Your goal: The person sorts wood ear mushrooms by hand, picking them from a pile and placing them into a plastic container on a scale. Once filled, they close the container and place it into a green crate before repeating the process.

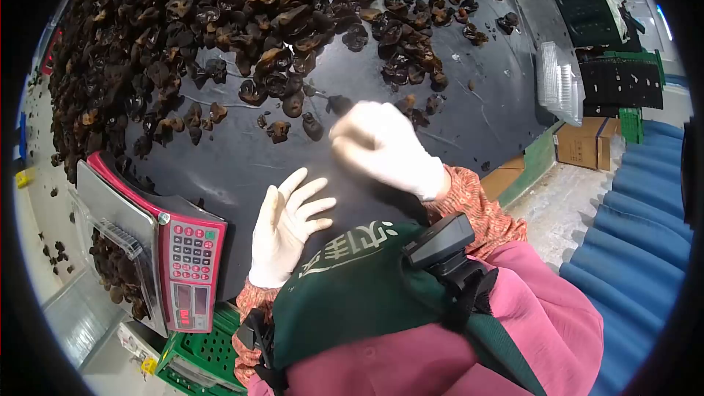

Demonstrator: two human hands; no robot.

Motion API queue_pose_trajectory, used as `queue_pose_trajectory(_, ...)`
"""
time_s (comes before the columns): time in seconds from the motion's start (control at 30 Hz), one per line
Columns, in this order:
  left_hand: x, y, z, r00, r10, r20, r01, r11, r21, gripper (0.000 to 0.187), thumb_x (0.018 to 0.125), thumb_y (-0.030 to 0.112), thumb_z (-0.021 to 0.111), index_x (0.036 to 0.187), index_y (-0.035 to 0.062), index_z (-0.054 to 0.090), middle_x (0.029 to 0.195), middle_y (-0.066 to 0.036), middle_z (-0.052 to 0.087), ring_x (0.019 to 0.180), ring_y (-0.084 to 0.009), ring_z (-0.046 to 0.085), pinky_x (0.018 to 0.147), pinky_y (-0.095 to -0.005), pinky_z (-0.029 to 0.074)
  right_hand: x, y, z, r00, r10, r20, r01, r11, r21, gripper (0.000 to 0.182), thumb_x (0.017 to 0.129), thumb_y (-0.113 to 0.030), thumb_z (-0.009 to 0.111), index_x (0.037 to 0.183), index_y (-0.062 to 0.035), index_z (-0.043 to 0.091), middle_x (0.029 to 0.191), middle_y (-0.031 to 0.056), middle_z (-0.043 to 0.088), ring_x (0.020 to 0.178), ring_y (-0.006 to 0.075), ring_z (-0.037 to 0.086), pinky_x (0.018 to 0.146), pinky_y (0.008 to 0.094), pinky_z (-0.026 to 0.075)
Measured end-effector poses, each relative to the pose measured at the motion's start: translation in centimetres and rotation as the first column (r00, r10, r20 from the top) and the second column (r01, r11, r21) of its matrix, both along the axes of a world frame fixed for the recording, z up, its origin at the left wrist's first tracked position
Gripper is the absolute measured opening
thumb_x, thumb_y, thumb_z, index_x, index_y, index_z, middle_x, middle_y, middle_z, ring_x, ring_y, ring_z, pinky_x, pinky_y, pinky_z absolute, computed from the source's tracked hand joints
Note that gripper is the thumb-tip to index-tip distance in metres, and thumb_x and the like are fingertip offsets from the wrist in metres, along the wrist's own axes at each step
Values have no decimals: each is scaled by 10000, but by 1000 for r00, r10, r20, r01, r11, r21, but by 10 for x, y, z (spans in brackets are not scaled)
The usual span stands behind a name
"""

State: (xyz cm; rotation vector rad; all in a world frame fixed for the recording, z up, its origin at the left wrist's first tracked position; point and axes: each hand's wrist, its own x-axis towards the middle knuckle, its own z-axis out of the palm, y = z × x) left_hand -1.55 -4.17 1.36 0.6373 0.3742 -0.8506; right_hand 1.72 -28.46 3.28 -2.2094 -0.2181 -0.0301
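My left hand [290, 227], in a white glove, is open with its fingers spread, palm turned inward over the table's near edge. It holds nothing. My right hand [385, 147], also white-gloved, is curled closed and blurred by motion just above the dark table. I cannot tell what its fingers hold. A blurred dark piece of wood ear mushroom [339, 105] is right at its upper left side. Several loose wood ear mushrooms [293, 105] lie just beyond, below a large brown-black heap of wood ear mushrooms [183, 37] covering the far and left table.
A pink digital scale [192, 264] stands at the left, with a clear tray of mushrooms [121, 271] on it. Stacked clear plastic trays [559, 84] sit at the right edge. A green crate [202, 359] is below the scale; a cardboard box [583, 143] stands on the floor.
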Motion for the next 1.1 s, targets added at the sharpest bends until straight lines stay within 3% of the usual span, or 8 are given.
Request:
queue_pose_trajectory(0.1, 1, 1, -2, 998, -52, 33, 51, 998, 36, 634, 1066, 457, 420, 1427, -65, 432, 1349, -270, 561, 1150, -337, 641, 896, -400, 582, 14, -1, -10, 949, -111, 295, 210, 920, -330, 319, 782, -257, 769, 1053, -130, 658, 907, 66, 579, 851, 272, 579, 755, 393, 433)
queue_pose_trajectory(0.27, 4, 4, -6, 984, -144, 108, 135, 987, 87, 636, 1062, 462, 422, 1409, -70, 454, 1343, -253, 572, 1149, -323, 638, 906, -404, 572, 18, -3, -30, 968, -46, 248, 157, 878, -452, 334, 774, -249, 773, 1062, -102, 690, 898, 77, 614, 853, 243, 610, 770, 355, 444)
queue_pose_trajectory(0.4, 9, 0, 1, 997, -40, -59, 41, 999, 7, 679, 1047, 545, 386, 1460, 7, 408, 1314, -204, 595, 1137, -297, 632, 882, -406, 555, 13, 15, 17, 940, 233, -247, -179, 958, 222, 245, 816, -224, 729, 1015, -84, 708, 941, 100, 673, 910, 263, 648, 821, 335, 469)
queue_pose_trajectory(0.53, 12, 7, 1, 998, -40, -44, 44, 995, 91, 502, 1062, 471, 407, 1157, 32, 631, 1073, -149, 676, 920, -236, 660, 642, -288, 511, 31, 24, -4, 980, 116, 160, -88, 981, -173, 234, 841, -276, 719, 1001, -108, 694, 873, 57, 631, 835, 261, 612, 770, 385, 447)
queue_pose_trajectory(0.73, 12, 20, -2, 984, -142, 109, 132, 987, 93, 425, 1065, 394, 450, 1074, 19, 652, 1000, -90, 659, 846, -174, 618, 690, -273, 494, 63, 50, -30, 946, 5, 325, 180, 825, -536, 150, 760, -164, 723, 891, -130, 658, 854, 40, 590, 791, 246, 573, 727, 373, 421)
queue_pose_trajectory(0.83, 12, 21, -2, 989, -115, 90, 105, 989, 105, 447, 1055, 432, 452, 1109, 35, 652, 1004, -105, 664, 864, -204, 632, 667, -294, 494, 63, 46, -27, 933, 37, 358, 168, 835, -524, 135, 737, -149, 712, 848, -136, 637, 826, 35, 578, 772, 245, 562, 718, 379, 409)
queue_pose_trajectory(1.0, 25, 6, 20, 981, 30, -190, -26, 999, 20, 525, 1043, 523, 421, 1198, 66, 627, 1129, -106, 663, 965, -233, 662, 665, -299, 513, 36, 38, 14, 922, 376, -87, -364, 922, 131, 223, 832, -263, 699, 992, -109, 710, 877, 70, 668, 824, 274, 621, 745, 409, 454)
queue_pose_trajectory(1.1, 20, 17, -2, 994, -85, -75, 89, 995, 46, 482, 1041, 501, 441, 1157, 77, 638, 1124, -105, 666, 952, -219, 659, 630, -281, 494, 51, 25, 10, 970, 227, 91, -198, 947, -254, 204, 843, -239, 696, 1012, -124, 705, 863, 60, 655, 803, 265, 613, 740, 395, 443)
